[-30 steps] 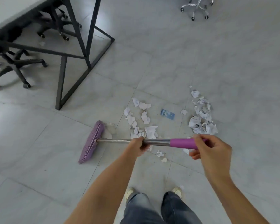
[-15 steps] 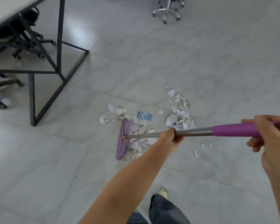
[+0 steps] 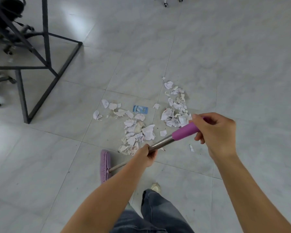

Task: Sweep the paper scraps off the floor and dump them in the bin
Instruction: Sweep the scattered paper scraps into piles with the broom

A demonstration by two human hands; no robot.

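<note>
The left hand (image 3: 147,153) and right hand (image 3: 215,132) are clasped round the broom (image 3: 165,142) mid-sweep, and the paper scraps (image 3: 138,130) should probably be gathered next into one pile.

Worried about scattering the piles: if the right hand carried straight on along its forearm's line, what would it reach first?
Probably the heap of paper scraps just beyond the right hand, though its height above the floor is unclear.
</note>
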